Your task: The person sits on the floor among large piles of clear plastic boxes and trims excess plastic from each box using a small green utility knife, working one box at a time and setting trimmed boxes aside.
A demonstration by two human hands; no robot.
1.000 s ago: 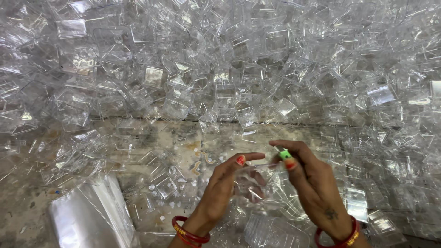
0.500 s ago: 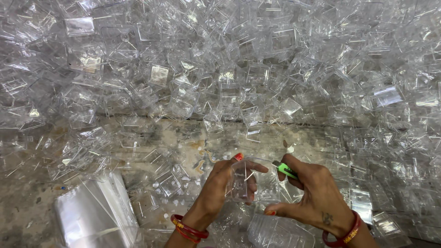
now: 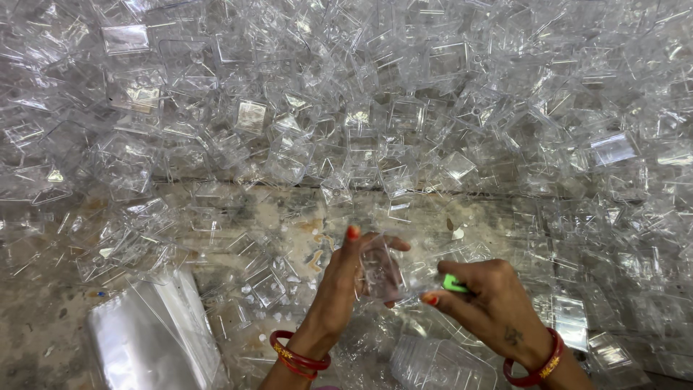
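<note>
Stained concrete floor (image 3: pixel 238 217) w/ huge heap of clear plastic boxes (image 3: pixel 375 101). Left hand (image 3: pixel 346 285) pinches one small clear plastic box (image 3: pixel 380 271); right hand (image 3: pixel 491 307) grips small green tool (image 3: pixel 455 284) beside it. Stack of clear boxes (image 3: pixel 433 365) below looks done; heap mostly left.

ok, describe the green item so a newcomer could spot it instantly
Start from the huge heap of clear plastic boxes filling the floor, then drop to the two hands at bottom centre. The right hand pinches a small green piece beside the clear box in the left hand; it is the only bright green thing there.
</note>
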